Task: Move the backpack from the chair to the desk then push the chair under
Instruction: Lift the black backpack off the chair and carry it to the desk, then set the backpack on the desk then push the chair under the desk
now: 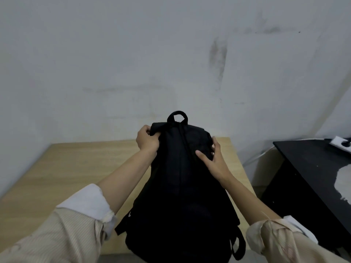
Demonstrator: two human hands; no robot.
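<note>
A black backpack [180, 186] is upright in front of me, its top loop pointing up and its lower part hanging past the near edge of the light wooden desk [76, 168]. My left hand [147, 140] grips the fabric at the bag's top left corner. My right hand [214, 160] presses on the bag's upper right side, thumb on the front and fingers round the edge. Whether the bag rests on the desk or hangs above it cannot be told. The chair is out of sight.
A stained white wall [133, 63] stands right behind the desk. To the right is a black table [313, 177] with a white power strip [340, 142] at its far end and a cable running down the gap between the two.
</note>
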